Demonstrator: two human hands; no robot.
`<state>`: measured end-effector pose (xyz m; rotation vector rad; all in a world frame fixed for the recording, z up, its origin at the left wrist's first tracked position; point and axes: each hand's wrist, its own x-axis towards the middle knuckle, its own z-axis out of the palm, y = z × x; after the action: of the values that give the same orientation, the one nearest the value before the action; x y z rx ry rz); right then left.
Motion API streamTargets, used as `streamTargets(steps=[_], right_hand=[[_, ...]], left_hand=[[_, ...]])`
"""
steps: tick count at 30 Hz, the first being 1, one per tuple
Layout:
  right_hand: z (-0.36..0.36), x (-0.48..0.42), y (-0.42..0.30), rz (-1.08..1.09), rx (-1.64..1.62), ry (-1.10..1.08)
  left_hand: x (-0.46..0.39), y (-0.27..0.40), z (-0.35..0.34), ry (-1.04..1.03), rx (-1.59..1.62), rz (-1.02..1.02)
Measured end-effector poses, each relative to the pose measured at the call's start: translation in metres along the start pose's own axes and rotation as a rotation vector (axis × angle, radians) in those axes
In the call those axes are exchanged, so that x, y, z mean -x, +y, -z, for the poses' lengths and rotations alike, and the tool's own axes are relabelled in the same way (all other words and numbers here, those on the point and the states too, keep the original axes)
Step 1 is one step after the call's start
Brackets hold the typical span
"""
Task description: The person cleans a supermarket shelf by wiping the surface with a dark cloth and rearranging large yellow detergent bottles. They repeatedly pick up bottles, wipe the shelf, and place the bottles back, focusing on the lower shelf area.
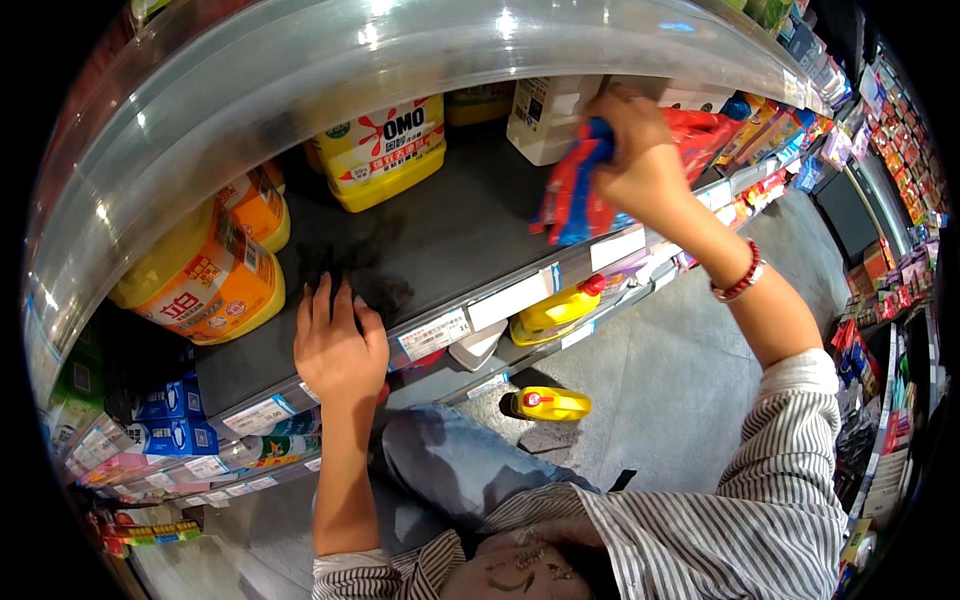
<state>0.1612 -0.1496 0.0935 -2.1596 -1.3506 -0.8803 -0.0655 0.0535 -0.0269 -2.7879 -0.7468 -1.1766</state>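
Note:
My right hand (pixel 634 146) is closed around red and blue plastic packets (pixel 581 187), blurred, above the front edge of a dark store shelf (pixel 465 202). White jugs (pixel 544 120) stand just behind it. My left hand (pixel 341 341) lies on the shelf's front edge with fingers spread, holding nothing. To its left are large yellow bottles with orange labels (pixel 214 277). A yellow OMO detergent bottle (pixel 386 154) stands further back on the shelf, between my hands.
A clear curved shelf edge (pixel 420 45) arches above. Price tags (pixel 435 334) line the front rail. On the lower shelf lies a yellow bottle with a red cap (pixel 555 311); another yellow bottle (pixel 566 403) is on the floor near my knee. Colourful packets (pixel 757 135) fill the shelf's right end.

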Motion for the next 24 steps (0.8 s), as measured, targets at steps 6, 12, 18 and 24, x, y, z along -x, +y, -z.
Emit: streamTargets(steps=[6,12,18,24], right_hand=[[-0.057,-0.040,-0.069,0.202,-0.170,0.157],[-0.111,-0.073,-0.078,0.235,-0.112,0.232],[-0.106,-0.061,-0.064,0.357,-0.060,0.259],[-0.059,0.030,-0.055,0.492,-0.218,0.194]], left_hand=[[-0.002,-0.004,-0.002,0.067,0.006,-0.031],[-0.001,-0.003,-0.004,0.081,0.009,-0.011],[-0.001,-0.001,-0.006,0.078,0.003,0.006],[-0.001,0.001,-0.004,0.057,0.025,0.041]])
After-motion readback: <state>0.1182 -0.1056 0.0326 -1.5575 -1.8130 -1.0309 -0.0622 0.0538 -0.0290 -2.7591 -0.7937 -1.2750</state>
